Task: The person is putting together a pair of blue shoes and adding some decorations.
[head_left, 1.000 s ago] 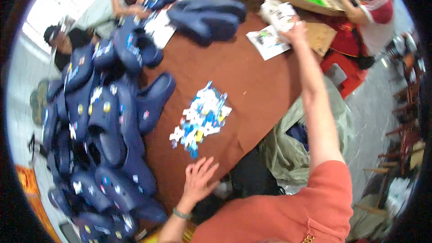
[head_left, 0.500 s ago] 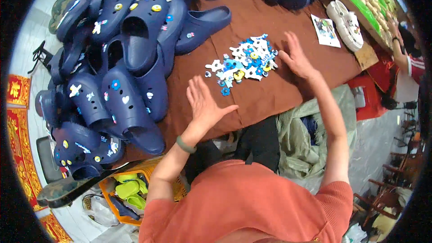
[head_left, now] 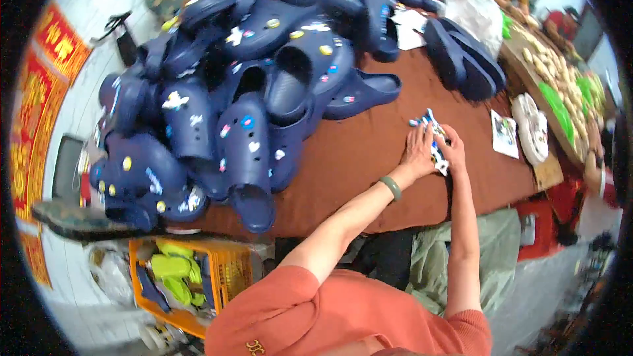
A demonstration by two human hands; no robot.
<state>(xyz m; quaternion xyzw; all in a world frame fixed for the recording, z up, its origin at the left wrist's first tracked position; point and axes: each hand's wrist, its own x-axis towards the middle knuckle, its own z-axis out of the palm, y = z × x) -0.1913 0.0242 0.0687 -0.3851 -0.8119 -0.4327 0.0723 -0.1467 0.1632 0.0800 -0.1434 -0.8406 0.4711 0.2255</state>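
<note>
A pile of small shoe charms (head_left: 440, 164) in white, blue and yellow lies on the brown cloth, squeezed between my two hands. My left hand (head_left: 418, 150) lies along the pile's left side, fingers stretched out, a dark green bangle (head_left: 391, 188) at the wrist. On the right side my right hand (head_left: 453, 150) curves round the charms, with its fingers partly bent. Both palms touch the pile and cover much of it. A few charms stick out beyond the fingertips. To the left, navy clogs (head_left: 241, 142) with charms on them are heaped high.
Dark slides (head_left: 465, 59) lie beyond my hands. A printed card (head_left: 504, 133) and a white clog (head_left: 529, 128) are at the right, beside a wooden tray of peanut-like items (head_left: 550, 69). An orange crate (head_left: 235, 275) holds lime-green shoes below the table. Other people sit at the far side.
My hands have come together from either side of the spread-out charms and pushed them into a tighter pile. The view has shifted, showing more of the table's far side.
</note>
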